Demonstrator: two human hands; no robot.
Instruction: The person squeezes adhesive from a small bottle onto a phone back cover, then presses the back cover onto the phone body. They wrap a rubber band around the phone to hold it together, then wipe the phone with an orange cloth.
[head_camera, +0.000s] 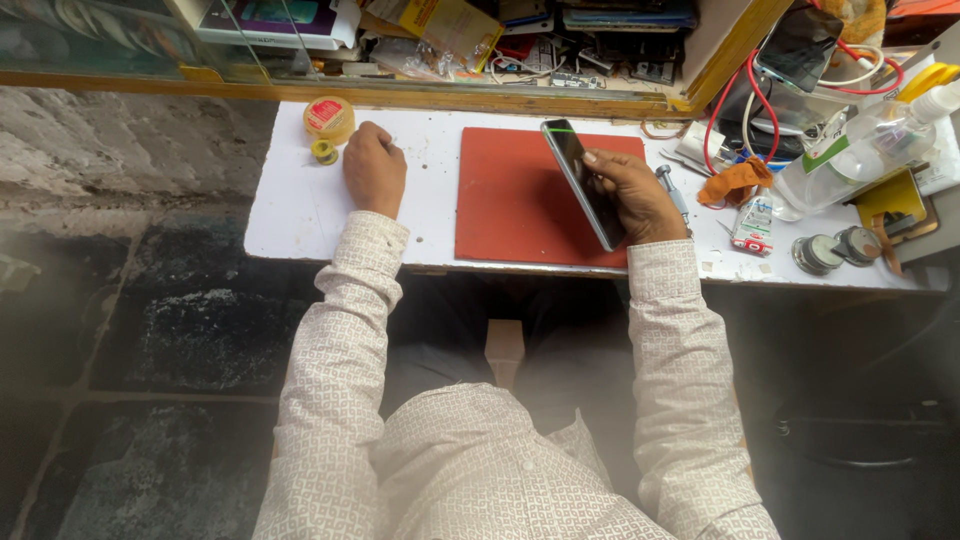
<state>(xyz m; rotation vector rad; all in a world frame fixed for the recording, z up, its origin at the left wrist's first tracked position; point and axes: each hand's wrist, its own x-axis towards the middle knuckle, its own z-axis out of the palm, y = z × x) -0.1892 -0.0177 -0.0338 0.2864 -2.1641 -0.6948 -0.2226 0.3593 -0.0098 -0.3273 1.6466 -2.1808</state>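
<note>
I see my right hand (635, 195) gripping a phone (583, 182), tilted on edge over the red mat's (510, 200) right side. My left hand (374, 168) rests clenched on the white table (290, 200), just beside a small yellow tin (328, 118). Bare tabletop between hands; clutter crowds the right edge.

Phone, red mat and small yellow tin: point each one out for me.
Phone (583, 180), head view: on its dark screen, above the right hand (632, 200) that holds it.
Red mat (510, 200), head view: on its bare middle.
Small yellow tin (328, 117), head view: on its lid.
</note>
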